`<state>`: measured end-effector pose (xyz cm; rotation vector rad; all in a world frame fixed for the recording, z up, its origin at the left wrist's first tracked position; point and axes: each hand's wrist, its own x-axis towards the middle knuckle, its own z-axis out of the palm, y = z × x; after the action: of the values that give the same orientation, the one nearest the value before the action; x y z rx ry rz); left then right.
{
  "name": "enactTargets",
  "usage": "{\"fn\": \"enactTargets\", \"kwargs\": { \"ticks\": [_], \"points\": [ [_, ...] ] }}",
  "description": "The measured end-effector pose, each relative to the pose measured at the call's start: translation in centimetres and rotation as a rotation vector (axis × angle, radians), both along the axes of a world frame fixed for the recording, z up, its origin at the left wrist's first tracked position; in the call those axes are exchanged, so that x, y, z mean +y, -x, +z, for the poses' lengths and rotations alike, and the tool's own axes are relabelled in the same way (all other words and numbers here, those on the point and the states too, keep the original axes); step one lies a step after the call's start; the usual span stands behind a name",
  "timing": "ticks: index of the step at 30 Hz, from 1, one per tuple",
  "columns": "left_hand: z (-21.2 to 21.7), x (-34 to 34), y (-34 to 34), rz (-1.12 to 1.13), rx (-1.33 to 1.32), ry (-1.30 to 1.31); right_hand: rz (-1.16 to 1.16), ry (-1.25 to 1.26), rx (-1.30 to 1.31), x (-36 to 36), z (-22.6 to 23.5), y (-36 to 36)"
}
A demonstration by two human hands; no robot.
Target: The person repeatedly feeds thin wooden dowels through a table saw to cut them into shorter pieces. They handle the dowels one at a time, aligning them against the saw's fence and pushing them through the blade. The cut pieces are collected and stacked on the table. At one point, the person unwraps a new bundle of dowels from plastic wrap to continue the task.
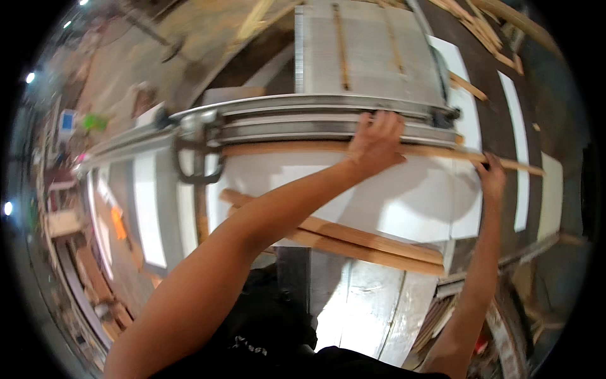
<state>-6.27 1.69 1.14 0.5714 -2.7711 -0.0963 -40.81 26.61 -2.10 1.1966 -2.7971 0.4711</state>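
Workshop, cluttered floor all round a saw table [353, 297]. Thin wooden strip [297, 149] lying along metal fence rail [303, 120], pressed flat by left hand [376, 142], grip spread; right hand [491, 178] pinching its far end. White panel [404, 202] beneath, two loose battens [372, 243] at near edge; free room rightward.

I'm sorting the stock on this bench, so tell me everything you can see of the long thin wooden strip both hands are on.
The wooden strip is a long, narrow, pale-brown lath of bare wood. It lies flat along the near edge of the metal fence rail, at the far edge of the white panel. Its right end juts out past the panel. The left hand presses down on it near the middle, fingers reaching onto the rail; the right hand grips it near its right end. Its left part runs toward the dark clamp.
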Motion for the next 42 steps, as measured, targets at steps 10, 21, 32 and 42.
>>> {"fn": "enactTargets", "kwargs": {
  "ticks": [10, 21, 32, 42],
  "points": [
    [0.1, 0.1, 0.4, -0.045, 0.088, 0.058, 0.053, 0.083, 0.078, -0.4, 1.5, -1.9],
    [0.0, -0.5, 0.2, -0.052, 0.047, 0.109, 0.063, 0.079, -0.026, -0.4, 2.7, -1.0],
    [0.4, -0.2, 0.4, -0.050, -0.004, 0.051, 0.098, -0.010, 0.067, 0.9, 1.9, 1.7],
    [0.0, 0.0, 0.5, -0.059, 0.033, 0.072, 0.113, -0.026, 0.077, 1.0, 2.1, 1.7]
  ]
}}
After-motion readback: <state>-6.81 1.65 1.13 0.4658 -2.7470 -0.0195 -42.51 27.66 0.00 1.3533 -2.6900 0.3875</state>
